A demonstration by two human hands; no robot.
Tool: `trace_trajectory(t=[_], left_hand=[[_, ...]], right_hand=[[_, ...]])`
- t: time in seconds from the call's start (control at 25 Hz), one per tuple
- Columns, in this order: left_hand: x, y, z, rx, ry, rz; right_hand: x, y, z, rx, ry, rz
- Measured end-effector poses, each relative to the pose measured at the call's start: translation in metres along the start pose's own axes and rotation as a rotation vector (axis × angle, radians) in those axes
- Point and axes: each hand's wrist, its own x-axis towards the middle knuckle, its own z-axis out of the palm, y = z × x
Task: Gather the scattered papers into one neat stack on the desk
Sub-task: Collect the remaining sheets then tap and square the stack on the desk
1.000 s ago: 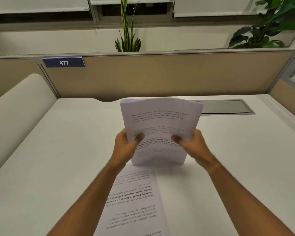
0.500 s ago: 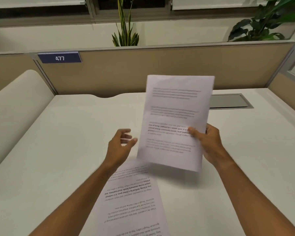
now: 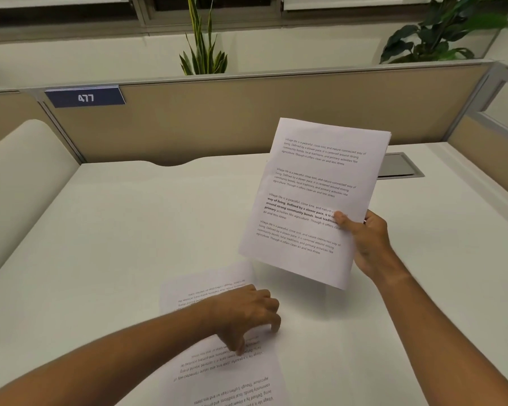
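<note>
My right hand [image 3: 367, 238] grips a sheaf of printed white papers [image 3: 311, 197] by its right edge, thumb on the front, and holds it tilted above the white desk [image 3: 115, 230]. A single printed sheet [image 3: 226, 373] lies flat on the desk near me, its text upside down to me. My left hand [image 3: 247, 315] rests palm down on that sheet, fingertips and thumb pressing on the paper near its right edge, with nothing gripped between them.
A beige partition [image 3: 217, 121] with a blue "477" tag [image 3: 85, 98] closes the desk's far side. A grey cable hatch [image 3: 399, 167] sits at the back right, partly behind the sheaf. Plants stand beyond the partition. A cream rounded panel [image 3: 18, 177] borders the left.
My left hand let go of the sheaf and came down onto the sheet on the desk. My right hand carried the sheaf up and to the right, turning it upright.
</note>
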Motion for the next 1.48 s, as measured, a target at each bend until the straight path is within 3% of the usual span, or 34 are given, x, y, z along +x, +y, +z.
trace_trajectory(t=[0.24, 0.36, 0.44, 0.56, 0.68, 0.76, 1.12, 1.28, 1.48], left_hand=[[0.006, -0.001, -0.003, 0.053, -0.026, 0.026], [0.001, -0.013, -0.005, -0.086, -0.022, -0.123], [-0.009, -0.036, -0.013, -0.286, 0.116, -0.330], [-0.035, -0.079, -0.016, -0.578, 0.445, -0.682], [-0.052, -0.100, 0.012, -1.035, 0.804, -1.108], [-0.052, -0.101, 0.036, -1.308, 0.917, -1.257], [-0.037, -0.089, 0.053, -1.700, 0.906, -1.147], [-0.032, -0.077, 0.036, -1.685, 1.020, -0.956], [-0.053, -0.066, -0.021, -1.593, 1.184, -0.540]], right_hand=[[-0.001, 0.001, -0.002, 0.004, -0.008, 0.003], [0.000, -0.003, -0.004, 0.031, -0.005, 0.004], [0.000, -0.007, -0.005, 0.060, -0.004, 0.007], [0.000, -0.007, -0.004, 0.092, -0.004, 0.027], [-0.003, 0.004, 0.004, 0.063, -0.020, 0.090], [-0.007, 0.019, 0.011, 0.031, -0.034, 0.156], [-0.026, 0.076, 0.049, -0.174, -0.199, 0.408], [-0.030, 0.081, 0.055, -0.230, -0.233, 0.433], [-0.019, 0.046, 0.062, -0.258, -0.309, 0.227]])
